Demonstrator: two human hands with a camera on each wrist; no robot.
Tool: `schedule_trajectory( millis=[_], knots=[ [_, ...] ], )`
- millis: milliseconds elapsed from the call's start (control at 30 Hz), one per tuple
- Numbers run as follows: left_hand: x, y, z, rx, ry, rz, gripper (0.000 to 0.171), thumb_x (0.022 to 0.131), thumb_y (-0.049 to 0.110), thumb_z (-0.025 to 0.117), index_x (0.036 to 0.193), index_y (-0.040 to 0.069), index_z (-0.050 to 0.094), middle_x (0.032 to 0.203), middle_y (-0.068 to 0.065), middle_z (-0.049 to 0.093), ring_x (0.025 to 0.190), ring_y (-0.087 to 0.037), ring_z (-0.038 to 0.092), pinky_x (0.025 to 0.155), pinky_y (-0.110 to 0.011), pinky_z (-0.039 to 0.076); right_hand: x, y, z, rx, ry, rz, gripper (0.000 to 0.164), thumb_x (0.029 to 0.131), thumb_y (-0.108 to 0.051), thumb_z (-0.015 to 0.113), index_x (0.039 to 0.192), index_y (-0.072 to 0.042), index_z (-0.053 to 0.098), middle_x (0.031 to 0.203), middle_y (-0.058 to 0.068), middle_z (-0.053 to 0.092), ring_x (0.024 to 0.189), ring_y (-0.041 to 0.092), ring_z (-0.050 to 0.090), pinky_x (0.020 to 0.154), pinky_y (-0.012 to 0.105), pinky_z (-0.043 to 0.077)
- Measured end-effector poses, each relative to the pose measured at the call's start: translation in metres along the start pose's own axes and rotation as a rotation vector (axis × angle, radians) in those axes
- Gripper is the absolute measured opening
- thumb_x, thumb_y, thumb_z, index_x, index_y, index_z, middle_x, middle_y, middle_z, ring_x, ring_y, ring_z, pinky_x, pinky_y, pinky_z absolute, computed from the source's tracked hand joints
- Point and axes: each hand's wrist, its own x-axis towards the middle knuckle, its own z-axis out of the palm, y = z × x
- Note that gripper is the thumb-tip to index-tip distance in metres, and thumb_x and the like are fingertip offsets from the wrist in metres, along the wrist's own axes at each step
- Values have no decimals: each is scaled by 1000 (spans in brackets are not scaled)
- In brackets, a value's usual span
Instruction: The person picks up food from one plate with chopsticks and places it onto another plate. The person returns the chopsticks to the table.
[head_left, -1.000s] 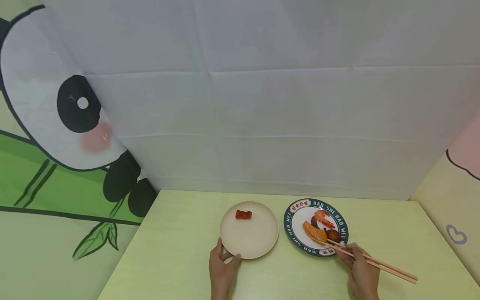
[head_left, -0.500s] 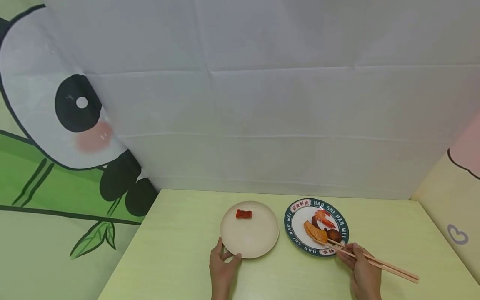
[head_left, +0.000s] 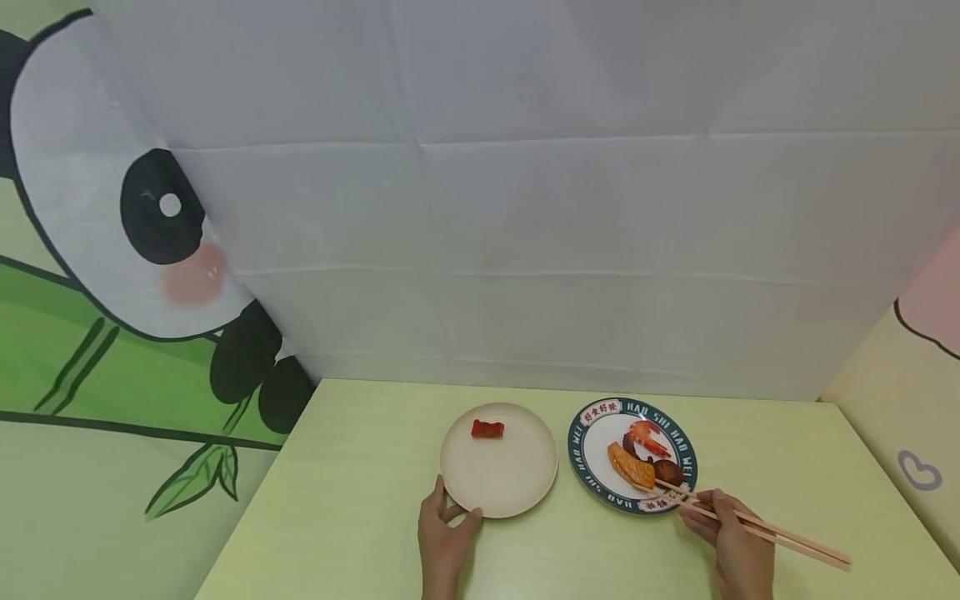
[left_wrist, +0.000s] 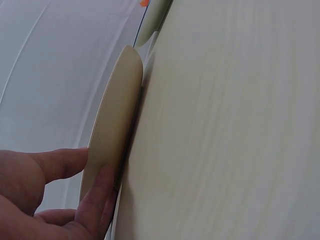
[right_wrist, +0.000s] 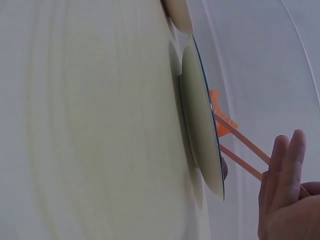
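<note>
My left hand (head_left: 448, 533) holds the near left rim of a cream plate (head_left: 498, 483), with thumb and fingers at its edge; the left wrist view shows fingers against the plate's side (left_wrist: 112, 115). A small red-brown food piece (head_left: 487, 429) lies on that plate. In my right hand (head_left: 738, 542) is a pair of wooden chopsticks (head_left: 795, 542), slightly spread. Their tips reach over a green-rimmed plate (head_left: 583, 462) to the near end of an orange ridged food piece (head_left: 630, 467). Beside it lie a shrimp (head_left: 647, 435) and a round dark brown piece (head_left: 669, 472).
Both plates stand on a pale yellow-green table (head_left: 360, 492), a narrow gap between them. A white cloth backdrop (head_left: 525, 208) rises behind the table's far edge. A panda picture (head_left: 97, 208) covers the left side, and a cream panel (head_left: 892, 433) borders the right.
My right hand has drifted slightly to the right with the chopsticks, their tips staying by the orange piece. My left hand and the cream plate have stayed in place.
</note>
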Motion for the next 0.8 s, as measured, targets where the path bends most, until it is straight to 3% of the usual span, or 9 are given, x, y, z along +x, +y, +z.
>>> schedule_trajectory(
  millis=[200, 800],
  knots=[
    [0, -1, -1, -9, -4, -1, 83, 68, 1, 77, 140, -3, 35, 133, -19, 41, 93, -25, 60, 69, -23, 46, -2, -8, -3, 17, 16, 11, 42, 100, -25, 35, 119, 11, 49, 77, -1, 66, 70, 16, 68, 67, 32, 53],
    [-1, 1, -1, -7, -4, 4, 83, 68, 0, 77, 140, -3, 35, 133, -19, 41, 94, -25, 59, 72, -25, 46, -8, -21, -10, 54, 22, 22, 43, 99, -29, 36, 118, 8, 48, 81, 0, 65, 71, 17, 68, 70, 34, 53]
  ],
)
